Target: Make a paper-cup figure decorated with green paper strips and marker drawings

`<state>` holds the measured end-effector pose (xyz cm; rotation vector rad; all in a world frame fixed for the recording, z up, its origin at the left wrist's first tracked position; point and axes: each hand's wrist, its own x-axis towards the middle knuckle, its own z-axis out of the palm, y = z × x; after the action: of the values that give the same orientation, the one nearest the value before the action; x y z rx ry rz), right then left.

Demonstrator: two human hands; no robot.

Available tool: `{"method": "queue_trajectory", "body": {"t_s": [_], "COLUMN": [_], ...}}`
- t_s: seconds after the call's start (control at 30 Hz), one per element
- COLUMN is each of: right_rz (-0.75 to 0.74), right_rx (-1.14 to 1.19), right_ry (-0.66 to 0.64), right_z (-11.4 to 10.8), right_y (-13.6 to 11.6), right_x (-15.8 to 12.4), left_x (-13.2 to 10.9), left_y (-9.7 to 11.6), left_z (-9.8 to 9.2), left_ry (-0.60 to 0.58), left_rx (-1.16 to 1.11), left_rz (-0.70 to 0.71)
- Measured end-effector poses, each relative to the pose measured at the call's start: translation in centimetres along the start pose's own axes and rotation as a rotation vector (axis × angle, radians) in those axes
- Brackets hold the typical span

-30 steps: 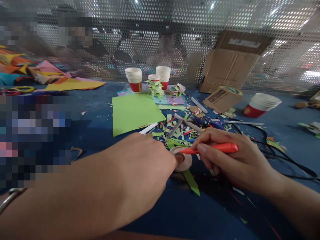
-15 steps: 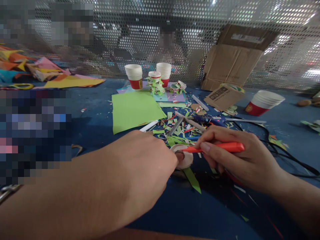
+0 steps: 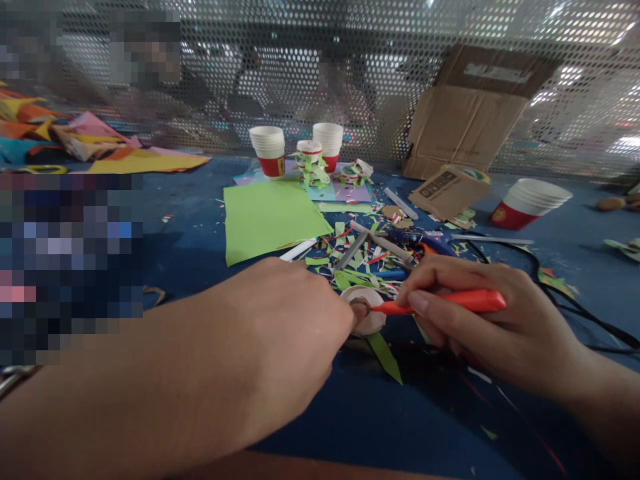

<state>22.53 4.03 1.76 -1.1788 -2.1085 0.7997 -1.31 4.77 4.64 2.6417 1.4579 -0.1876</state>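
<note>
My left hand is closed, gripping the left edge of a small round white paper cup piece. A fingertip shows inside its rim; the other fingers are hidden behind the back of the hand. From under the piece a pointed green paper strip sticks out toward me. My right hand pinches a red-orange marker, held almost level. The marker's tip points left, over the cup piece close to my left fingertip; whether it touches is unclear.
Green and white paper scraps, glue sticks and a blue glue gun with a black cord lie beyond my hands. A green sheet, stacked paper cups, cut-cup figures and cardboard stand farther back.
The marker and my right hand have shifted slightly right and down, drawing the tip a little rightward over the cup piece. My left hand holds nearly the same place.
</note>
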Motion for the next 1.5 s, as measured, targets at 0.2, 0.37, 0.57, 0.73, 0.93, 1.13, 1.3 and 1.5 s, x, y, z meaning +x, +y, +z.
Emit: {"method": "queue_trajectory", "body": {"t_s": [0.2,0.37,0.57,0.73,0.93,1.13,1.3,1.5], "right_rz": [0.031,0.063,0.095,0.099,0.116,0.112,0.148,0.173], "right_rx": [0.039,0.068,0.115,0.113,0.139,0.162,0.206,0.239], "right_ry": [-0.024,0.011,0.049,0.015,-0.002,0.014,0.009,0.040], "right_z": [-0.2,-0.1,0.4,0.6,0.7,1.0,1.0,1.2], "right_y": [-0.1,0.1,0.2,0.3,0.2,0.1,0.1,0.0], "right_x": [-0.1,-0.1,0.3,0.7,0.8,1.0,1.2,1.5], "left_x": [0.8,1.2,1.1,0.9,0.9,1.3,1.9,2.2], "left_y": [1.2,1.9,1.8,1.3,1.5,0.8,0.6,0.9], "left_z": [-1.9,-2.7,-2.6,-1.9,-2.0,-2.3,-2.3,-2.6], "left_ry": [-0.160,-0.244,-0.258,-0.177,-0.187,-0.199,-0.141,-0.133], "left_rx": [0.032,0.115,0.121,0.079,0.109,0.083,0.082,0.070], "left_rz": [0.148,0.137,0.162,0.246,0.227,0.183,0.238,0.300]}}
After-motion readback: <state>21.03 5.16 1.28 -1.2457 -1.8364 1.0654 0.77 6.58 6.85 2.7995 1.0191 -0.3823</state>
